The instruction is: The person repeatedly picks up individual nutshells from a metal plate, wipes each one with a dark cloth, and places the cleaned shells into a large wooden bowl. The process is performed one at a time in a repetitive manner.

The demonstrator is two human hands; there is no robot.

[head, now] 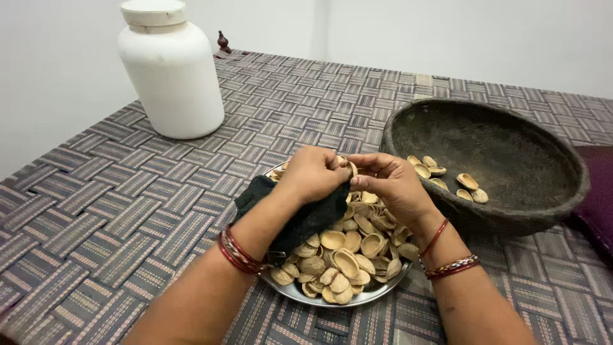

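A steel plate heaped with several tan nut shells stands in front of me. Above it, my left hand grips a black cloth that hangs down over the plate's left side. My right hand meets the left at the fingertips, pinching a small shell between them. Both wrists wear red bangles.
A dark woven bowl at the right holds several shell halves. A large white plastic jar with a lid stands at the back left. The table wears a purple-grey woven cloth; a maroon object lies at the right edge.
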